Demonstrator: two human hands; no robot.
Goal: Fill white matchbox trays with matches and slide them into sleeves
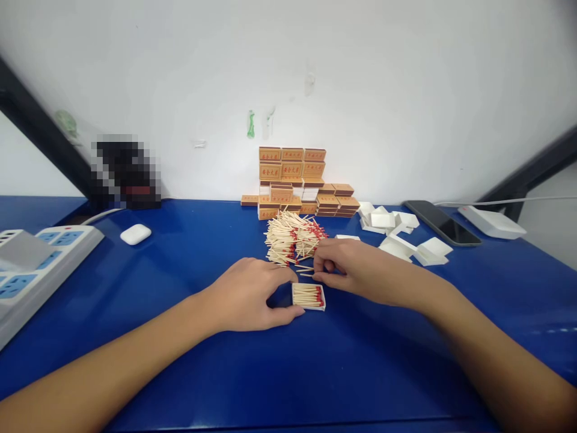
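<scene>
A small white matchbox tray [309, 296] lies on the blue table [189, 264], partly filled with red-tipped matches. My left hand [250, 296] rests beside it, thumb and forefinger closed on the tray's left end. My right hand [356, 269] sits just behind the tray, its fingers pinched over a few loose matches at the near edge of the match pile [293, 237]. The loose matches are heaped behind both hands.
Stacked orange matchboxes [293, 180] stand against the white wall. Several empty white trays [396, 234] lie at the right, with a black phone [442, 222] and a white device [491, 221] beyond. A white earbud case [135, 234] and a power strip [31, 264] are at the left.
</scene>
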